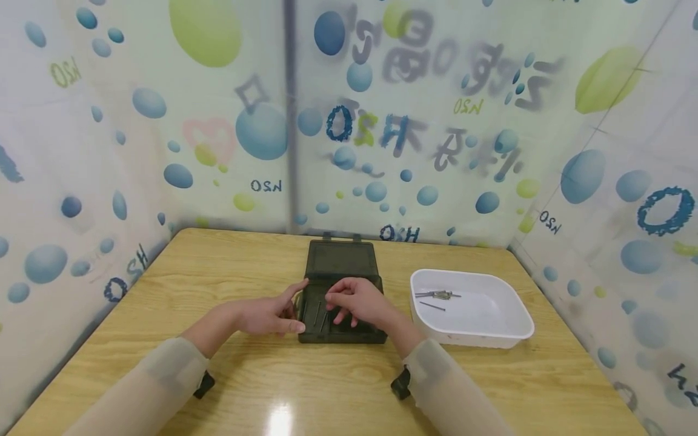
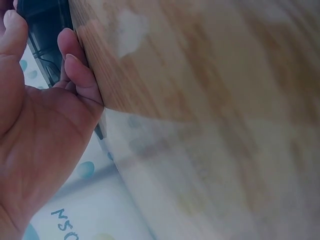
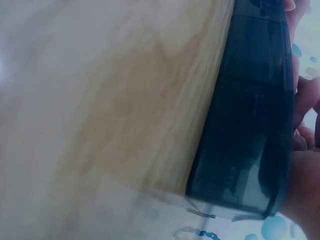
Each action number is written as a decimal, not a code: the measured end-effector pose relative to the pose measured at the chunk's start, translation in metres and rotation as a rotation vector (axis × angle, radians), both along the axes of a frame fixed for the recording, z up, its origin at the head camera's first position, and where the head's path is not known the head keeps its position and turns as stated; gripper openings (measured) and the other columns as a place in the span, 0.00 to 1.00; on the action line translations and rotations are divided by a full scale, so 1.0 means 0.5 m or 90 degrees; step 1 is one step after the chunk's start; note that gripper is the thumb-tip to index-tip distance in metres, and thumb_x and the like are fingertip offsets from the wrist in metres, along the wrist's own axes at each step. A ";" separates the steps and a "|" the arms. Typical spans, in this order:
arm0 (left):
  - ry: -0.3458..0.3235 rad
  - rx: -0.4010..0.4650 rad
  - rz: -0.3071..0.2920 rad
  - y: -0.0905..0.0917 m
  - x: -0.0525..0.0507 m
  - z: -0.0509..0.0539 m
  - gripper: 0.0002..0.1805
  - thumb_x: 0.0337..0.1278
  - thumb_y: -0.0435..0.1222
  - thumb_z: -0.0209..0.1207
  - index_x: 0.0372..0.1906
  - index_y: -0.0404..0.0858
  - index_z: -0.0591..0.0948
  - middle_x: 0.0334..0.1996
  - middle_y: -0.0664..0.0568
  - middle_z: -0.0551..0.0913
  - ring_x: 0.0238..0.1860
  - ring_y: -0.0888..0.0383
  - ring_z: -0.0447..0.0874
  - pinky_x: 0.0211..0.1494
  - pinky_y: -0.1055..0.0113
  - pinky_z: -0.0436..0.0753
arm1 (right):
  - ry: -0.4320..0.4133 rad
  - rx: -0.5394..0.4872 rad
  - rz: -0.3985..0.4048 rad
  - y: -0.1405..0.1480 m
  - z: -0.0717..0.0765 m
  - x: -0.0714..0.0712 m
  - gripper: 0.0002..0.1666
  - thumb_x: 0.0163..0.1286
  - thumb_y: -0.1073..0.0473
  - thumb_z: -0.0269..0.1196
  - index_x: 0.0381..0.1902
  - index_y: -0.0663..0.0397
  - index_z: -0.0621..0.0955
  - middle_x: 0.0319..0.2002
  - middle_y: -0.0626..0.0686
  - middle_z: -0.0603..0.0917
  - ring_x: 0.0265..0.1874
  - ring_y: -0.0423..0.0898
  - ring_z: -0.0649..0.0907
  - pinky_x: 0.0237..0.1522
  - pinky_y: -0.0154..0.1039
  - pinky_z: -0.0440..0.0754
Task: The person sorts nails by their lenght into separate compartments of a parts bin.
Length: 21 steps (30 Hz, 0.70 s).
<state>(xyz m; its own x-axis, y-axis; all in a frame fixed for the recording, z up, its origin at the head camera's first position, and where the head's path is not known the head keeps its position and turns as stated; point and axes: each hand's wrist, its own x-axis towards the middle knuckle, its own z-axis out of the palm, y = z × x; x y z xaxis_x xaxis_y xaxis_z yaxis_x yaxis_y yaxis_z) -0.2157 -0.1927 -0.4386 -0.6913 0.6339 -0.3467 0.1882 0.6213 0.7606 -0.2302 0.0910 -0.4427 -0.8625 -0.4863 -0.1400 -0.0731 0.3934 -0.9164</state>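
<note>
A dark plastic case lies on the table with its lid folded back. My left hand is at its left side, with index finger and thumb stretched out to touch the edge; the other fingers are bent beside the case in the left wrist view. Over the case's tray, my right hand pinches the upper end of a thin nail between thumb and index finger. Another nail lies on the tray floor to its left. In the right wrist view, the case wall hides part of the right hand.
A white plastic basin stands to the right of the case. Inside it is a small pile of nails or screws, with a single nail apart from it. Patterned curtains border the wooden table behind and at both sides.
</note>
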 end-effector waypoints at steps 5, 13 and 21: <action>0.009 -0.006 -0.002 -0.001 0.004 0.001 0.60 0.80 0.55 0.63 0.91 0.48 0.30 0.48 0.49 0.85 0.43 0.52 0.85 0.57 0.53 0.82 | 0.032 -0.007 0.015 0.014 0.007 0.008 0.16 0.83 0.49 0.67 0.55 0.55 0.87 0.47 0.58 0.93 0.27 0.44 0.90 0.25 0.38 0.85; 0.016 0.000 -0.013 -0.002 0.007 0.002 0.61 0.81 0.54 0.63 0.91 0.46 0.29 0.46 0.48 0.84 0.42 0.52 0.84 0.53 0.55 0.80 | 0.045 -0.012 0.003 0.097 0.053 0.010 0.20 0.85 0.50 0.64 0.59 0.61 0.84 0.51 0.64 0.89 0.29 0.44 0.87 0.30 0.39 0.83; 0.017 0.001 -0.022 -0.002 0.005 0.005 0.60 0.82 0.54 0.62 0.90 0.46 0.28 0.46 0.48 0.84 0.41 0.53 0.83 0.52 0.56 0.80 | 0.066 0.044 -0.060 0.243 0.082 0.000 0.21 0.84 0.48 0.66 0.58 0.60 0.84 0.52 0.67 0.88 0.34 0.50 0.86 0.32 0.39 0.84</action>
<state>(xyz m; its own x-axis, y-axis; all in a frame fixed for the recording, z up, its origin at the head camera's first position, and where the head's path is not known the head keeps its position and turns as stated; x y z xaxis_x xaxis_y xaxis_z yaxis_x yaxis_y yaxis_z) -0.2133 -0.1936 -0.4360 -0.6782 0.6577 -0.3279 0.2290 0.6131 0.7560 -0.2302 0.2124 -0.4015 -0.9152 -0.3954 -0.0782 -0.1261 0.4650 -0.8763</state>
